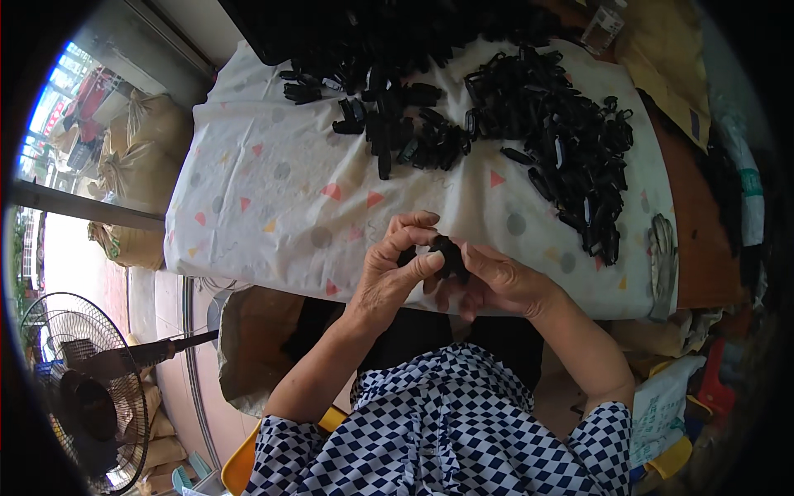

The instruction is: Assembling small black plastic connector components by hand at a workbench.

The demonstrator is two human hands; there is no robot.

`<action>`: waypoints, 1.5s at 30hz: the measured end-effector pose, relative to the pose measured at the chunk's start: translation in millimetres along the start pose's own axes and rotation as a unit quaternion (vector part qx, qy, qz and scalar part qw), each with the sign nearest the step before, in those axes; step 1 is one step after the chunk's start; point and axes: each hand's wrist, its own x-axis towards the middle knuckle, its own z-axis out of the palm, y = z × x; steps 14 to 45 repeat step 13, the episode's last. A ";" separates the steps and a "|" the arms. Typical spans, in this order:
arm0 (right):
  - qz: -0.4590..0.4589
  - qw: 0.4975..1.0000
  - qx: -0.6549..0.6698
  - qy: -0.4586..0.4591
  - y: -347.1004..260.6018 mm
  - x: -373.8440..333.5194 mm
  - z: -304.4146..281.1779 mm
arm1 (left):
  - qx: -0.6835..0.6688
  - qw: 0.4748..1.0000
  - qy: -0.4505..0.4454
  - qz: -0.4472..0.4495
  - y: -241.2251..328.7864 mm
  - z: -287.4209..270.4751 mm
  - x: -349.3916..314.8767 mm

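Observation:
Close to the table's front edge, my left hand (395, 263) and my right hand (506, 281) come together around a small black plastic part (449, 258). The left thumb and fingers pinch it from one side, and the right fingers close on it from the other. Its exact kind is too dark and too covered to make out. Beyond my hands, many similar elongated black plastic pieces lie in a heap (571, 149) at the right, with another cluster (430, 136) at the middle back.
A patterned white cloth (273, 194) covers the table. Gloves (662, 264) lie at its right edge, and a clear bottle (604, 29) stands at the far right. A fan (87, 397) is at the lower left, near tied sacks (136, 165).

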 end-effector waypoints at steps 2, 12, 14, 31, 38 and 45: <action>-0.019 0.999 0.000 -0.042 7.9 2.2 -2.0 | -0.064 0.995 -0.004 -0.072 4.8 0.4 -1.2; -0.079 0.995 0.051 0.027 25.3 28.9 -2.6 | -0.090 0.990 -0.028 -0.108 -10.1 -6.7 3.9; -0.062 0.996 0.045 0.052 22.3 27.8 0.1 | -0.134 0.977 -0.026 -0.164 -8.6 -7.8 3.3; -0.062 0.996 0.045 0.052 22.3 27.8 0.1 | -0.134 0.977 -0.026 -0.164 -8.6 -7.8 3.3; -0.062 0.996 0.045 0.052 22.3 27.8 0.1 | -0.134 0.977 -0.026 -0.164 -8.6 -7.8 3.3; -0.062 0.996 0.045 0.052 22.3 27.8 0.1 | -0.134 0.977 -0.026 -0.164 -8.6 -7.8 3.3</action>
